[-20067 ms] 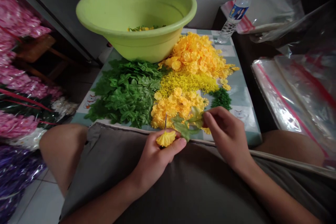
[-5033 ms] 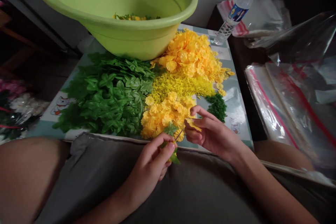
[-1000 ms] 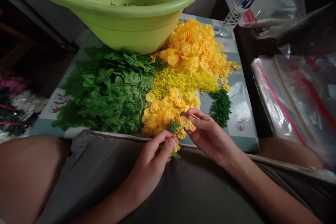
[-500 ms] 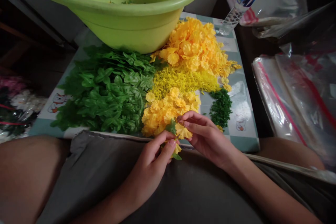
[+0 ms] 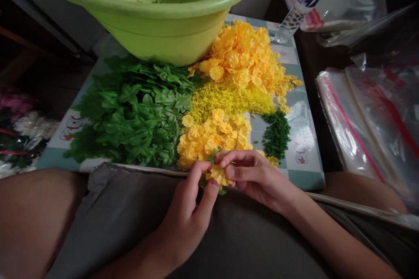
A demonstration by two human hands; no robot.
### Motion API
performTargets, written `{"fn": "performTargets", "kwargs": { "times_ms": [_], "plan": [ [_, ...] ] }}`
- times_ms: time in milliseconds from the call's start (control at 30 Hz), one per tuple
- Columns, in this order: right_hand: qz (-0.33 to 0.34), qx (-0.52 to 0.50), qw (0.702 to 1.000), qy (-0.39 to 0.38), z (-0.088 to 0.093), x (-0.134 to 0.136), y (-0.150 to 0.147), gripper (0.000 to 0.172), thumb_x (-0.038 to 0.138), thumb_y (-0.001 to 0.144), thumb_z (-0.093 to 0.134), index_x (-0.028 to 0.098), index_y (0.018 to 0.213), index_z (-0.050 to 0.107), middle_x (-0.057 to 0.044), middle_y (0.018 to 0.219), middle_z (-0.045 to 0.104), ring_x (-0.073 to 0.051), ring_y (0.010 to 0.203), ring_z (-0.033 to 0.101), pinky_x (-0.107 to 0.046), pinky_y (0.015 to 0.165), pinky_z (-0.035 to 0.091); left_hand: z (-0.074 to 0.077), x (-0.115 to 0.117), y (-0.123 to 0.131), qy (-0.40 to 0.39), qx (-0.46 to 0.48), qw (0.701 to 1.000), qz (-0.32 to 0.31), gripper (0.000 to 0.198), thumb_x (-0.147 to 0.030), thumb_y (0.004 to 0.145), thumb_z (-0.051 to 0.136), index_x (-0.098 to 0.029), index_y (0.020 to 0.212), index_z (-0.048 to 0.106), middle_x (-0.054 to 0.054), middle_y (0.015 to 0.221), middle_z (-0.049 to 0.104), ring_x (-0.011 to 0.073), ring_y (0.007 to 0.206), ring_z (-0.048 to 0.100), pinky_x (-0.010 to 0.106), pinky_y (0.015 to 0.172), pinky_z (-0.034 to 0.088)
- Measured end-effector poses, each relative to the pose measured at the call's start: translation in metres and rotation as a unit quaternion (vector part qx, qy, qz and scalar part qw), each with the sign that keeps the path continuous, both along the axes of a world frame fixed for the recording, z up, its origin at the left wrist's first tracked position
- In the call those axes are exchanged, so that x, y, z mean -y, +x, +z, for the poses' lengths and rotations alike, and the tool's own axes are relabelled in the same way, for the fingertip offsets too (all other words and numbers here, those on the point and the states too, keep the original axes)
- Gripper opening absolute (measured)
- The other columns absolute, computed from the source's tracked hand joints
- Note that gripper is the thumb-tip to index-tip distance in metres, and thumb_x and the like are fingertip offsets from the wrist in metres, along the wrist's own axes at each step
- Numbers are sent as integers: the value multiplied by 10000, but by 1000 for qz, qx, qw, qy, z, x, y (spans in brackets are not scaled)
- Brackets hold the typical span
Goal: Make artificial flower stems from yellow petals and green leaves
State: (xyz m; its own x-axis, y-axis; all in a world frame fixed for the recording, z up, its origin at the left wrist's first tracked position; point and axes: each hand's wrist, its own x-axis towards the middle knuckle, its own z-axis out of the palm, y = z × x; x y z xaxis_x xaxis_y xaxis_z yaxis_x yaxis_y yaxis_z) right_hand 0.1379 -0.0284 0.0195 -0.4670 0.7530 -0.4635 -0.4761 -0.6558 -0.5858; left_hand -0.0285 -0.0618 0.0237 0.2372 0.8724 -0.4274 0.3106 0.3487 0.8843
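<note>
My left hand (image 5: 191, 209) and my right hand (image 5: 253, 174) meet over my lap at the near edge of the small table (image 5: 299, 170). Together they pinch a small yellow fabric flower (image 5: 218, 175) with a green leaf piece showing under it. Left thumb and forefinger close on it from the left, right fingers press it from the right. Just beyond them lies a heap of yellow blossoms (image 5: 214, 133). A bed of thin yellow stamens (image 5: 229, 100) and a larger orange-yellow petal pile (image 5: 245, 56) lie further back.
A pile of green leaves (image 5: 131, 113) covers the table's left half. A big lime-green basin (image 5: 157, 4) stands at the back. Small dark green parts (image 5: 276, 133) lie right. A water bottle (image 5: 303, 2) and clear plastic bags (image 5: 366, 113) sit to the right.
My right hand has slid the yellow flower down the stem toward my left hand. Both hands came together and dropped a little nearer my lap.
</note>
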Motion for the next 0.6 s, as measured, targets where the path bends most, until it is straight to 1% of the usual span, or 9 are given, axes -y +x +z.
{"fn": "performTargets", "kwargs": {
  "times_ms": [67,133,233,300,367,433,500,600],
  "plan": [
    [11,6,1000,11,0,1,-1,96,125,669,759,173,749,734,-3,838,587,-73,673,536,-196,591,427,2,1,-1,9,-6,1000,-16,222,-381,932,424,-277,1121,473,7,898,563,150,697,483,268,632,391],
    [22,10,999,24,1,1,-2,99,129,677,762,175,760,736,0,840,578,-67,663,530,-197,586,421,5,1,0,2,16,1000,-15,212,-384,924,439,-285,1112,448,10,935,556,156,752,507,252,613,399],
    [29,19,999,33,2,1,-3,99,143,676,770,186,759,742,-1,858,567,-70,689,526,-194,599,422,11,1,4,-3,62,998,14,236,-384,873,529,-288,1070,441,23,1056,570,183,891,541,234,593,405],
    [32,25,998,40,2,2,-3,102,156,667,781,196,753,744,1,858,559,-78,714,525,-198,622,426,14,1,7,-14,71,997,34,285,-373,831,587,-289,1062,442,27,1118,570,200,956,546,229,593,411],
    [39,29,998,45,3,3,-3,108,167,662,788,203,756,745,1,857,556,-82,721,524,-207,641,429,15,0,7,-24,74,996,39,325,-367,809,615,-293,1074,443,27,1116,578,196,934,563,225,579,413],
    [45,31,997,47,3,4,-3,115,171,660,791,204,760,746,3,852,556,-79,703,518,-209,637,425,14,0,6,-22,84,996,21,350,-370,795,634,-298,1085,452,22,1080,590,182,868,581,217,544,407],
    [50,32,997,48,2,4,-3,125,172,652,795,204,762,746,6,830,557,-78,685,512,-206,622,418,13,-1,6,-7,89,996,12,342,-371,784,645,-300,1075,480,15,1035,602,175,821,583,208,510,393],
    [49,33,997,55,1,6,-5,132,172,645,797,204,763,746,11,798,555,-78,675,505,-200,614,414,13,-1,7,31,88,995,33,277,-350,766,658,-285,1008,541,9,965,619,173,773,572,218,516,393]
  ]
}}
